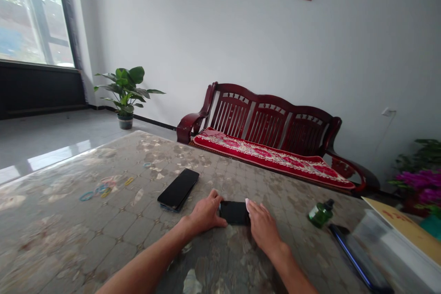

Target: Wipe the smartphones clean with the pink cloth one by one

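A small black phone [234, 212] lies flat on the patterned tablecloth [138, 239], screen up. My left hand [206, 212] grips its left end between thumb and fingers. At the opposite end, my right hand [264, 225] presses a white piece of tissue or cloth [247, 205] against the phone; most of that piece is hidden under the fingers. To the left of my left hand rests a stack of larger dark phones [179, 188], the top one with its screen upward.
Colourful elastic bands [103, 189] lie on the table's left. On the right are a green bottle [321, 213] with a black cap, a dark phone with a blue edge [358, 257] and a clear plastic box [382, 248]. A red wooden bench [268, 119] stands behind the table.
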A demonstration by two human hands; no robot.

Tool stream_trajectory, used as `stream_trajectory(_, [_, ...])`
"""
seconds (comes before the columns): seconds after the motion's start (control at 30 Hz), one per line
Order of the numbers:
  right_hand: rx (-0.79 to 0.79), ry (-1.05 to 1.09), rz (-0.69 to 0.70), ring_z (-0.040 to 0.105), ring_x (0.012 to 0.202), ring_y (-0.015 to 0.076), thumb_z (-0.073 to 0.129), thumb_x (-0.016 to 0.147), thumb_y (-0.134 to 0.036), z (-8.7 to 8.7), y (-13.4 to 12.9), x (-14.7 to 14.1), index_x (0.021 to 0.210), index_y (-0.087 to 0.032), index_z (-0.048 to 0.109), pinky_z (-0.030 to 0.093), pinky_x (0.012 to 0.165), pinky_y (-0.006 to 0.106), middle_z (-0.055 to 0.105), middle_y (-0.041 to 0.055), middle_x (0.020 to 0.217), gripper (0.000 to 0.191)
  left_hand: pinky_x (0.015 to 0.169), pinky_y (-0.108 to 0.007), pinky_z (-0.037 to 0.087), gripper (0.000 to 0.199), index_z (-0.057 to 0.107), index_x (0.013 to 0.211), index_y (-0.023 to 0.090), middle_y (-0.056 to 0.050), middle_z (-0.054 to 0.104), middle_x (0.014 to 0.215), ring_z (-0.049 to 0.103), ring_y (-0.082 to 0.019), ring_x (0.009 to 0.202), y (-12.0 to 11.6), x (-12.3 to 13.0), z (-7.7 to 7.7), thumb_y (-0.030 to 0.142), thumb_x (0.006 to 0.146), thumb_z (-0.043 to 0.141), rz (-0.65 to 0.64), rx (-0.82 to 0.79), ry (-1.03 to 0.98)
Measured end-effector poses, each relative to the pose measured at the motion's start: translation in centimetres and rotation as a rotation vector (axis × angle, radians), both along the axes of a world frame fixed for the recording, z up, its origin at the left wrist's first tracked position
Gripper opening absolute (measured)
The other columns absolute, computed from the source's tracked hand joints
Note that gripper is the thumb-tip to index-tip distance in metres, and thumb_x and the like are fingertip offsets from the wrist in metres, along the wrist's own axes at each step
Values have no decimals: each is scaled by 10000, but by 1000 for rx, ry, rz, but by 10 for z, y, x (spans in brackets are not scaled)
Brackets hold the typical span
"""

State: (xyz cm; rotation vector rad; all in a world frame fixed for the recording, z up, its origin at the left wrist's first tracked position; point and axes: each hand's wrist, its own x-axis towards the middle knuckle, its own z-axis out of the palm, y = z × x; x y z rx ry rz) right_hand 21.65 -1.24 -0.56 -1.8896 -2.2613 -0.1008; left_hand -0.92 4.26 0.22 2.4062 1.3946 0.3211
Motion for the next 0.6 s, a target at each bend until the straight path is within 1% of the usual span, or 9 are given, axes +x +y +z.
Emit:
stream_trajectory(0.1, [-20, -4, -2, 510, 1304, 187, 305, 929, -90, 4, 8, 7, 1388, -130, 539, 304, 1160, 374, 564, 111, 1407, 517, 885, -326, 516, 613, 604, 1181, 235, -65, 551, 1226, 647, -270, 1020, 0, 1, 0, 484, 657, 802, 6, 7, 6])
stream_trajectory(0.17, [-7, -13, 6, 504, 1310, 185, 301, 916, -68, 2, 5, 8, 1395, -128, 530, 312, 1157, 370, 556, 106, 1416, 535, 879, -331, 519, 593, 605, 1174, 233, -68, 549, 1224, 650, -272, 1010, -1, 1, -1, 486, 667, 781, 10, 15, 8])
stream_trajectory(0.33, [63, -48, 31, 512, 1305, 184, 297, 879, -23, -14, -26, 13, 1429, -147, 490, 354, 1140, 365, 540, 88, 1434, 595, 873, -344, 526, 590, 603, 1169, 221, -80, 546, 1225, 657, -281, 997, -3, 2, 0, 480, 663, 761, 11, 24, 8])
stream_trajectory(0.43, [69, -45, 49, 497, 1320, 171, 302, 863, -8, -16, -38, 19, 1434, -164, 484, 353, 1143, 353, 528, 72, 1446, 619, 871, -341, 525, 568, 607, 1155, 220, -84, 546, 1225, 658, -280, 997, -4, 2, 2, 472, 667, 751, 15, 20, 15])
stream_trajectory(0.53, [46, -52, -1, 497, 1321, 181, 296, 858, 1, -15, -38, 17, 1411, -143, 512, 339, 1153, 369, 533, 83, 1439, 611, 860, -338, 526, 548, 609, 1143, 218, -85, 549, 1214, 660, -280, 992, -6, 3, 4, 466, 673, 741, 21, 29, 13])
stream_trajectory(0.6, [47, -57, -51, 502, 1319, 196, 299, 857, 3, -15, -37, 9, 1400, -115, 521, 332, 1156, 382, 540, 104, 1429, 599, 854, -338, 528, 545, 608, 1143, 217, -84, 549, 1206, 661, -281, 989, -7, 3, 4, 461, 673, 736, 21, 36, 8])
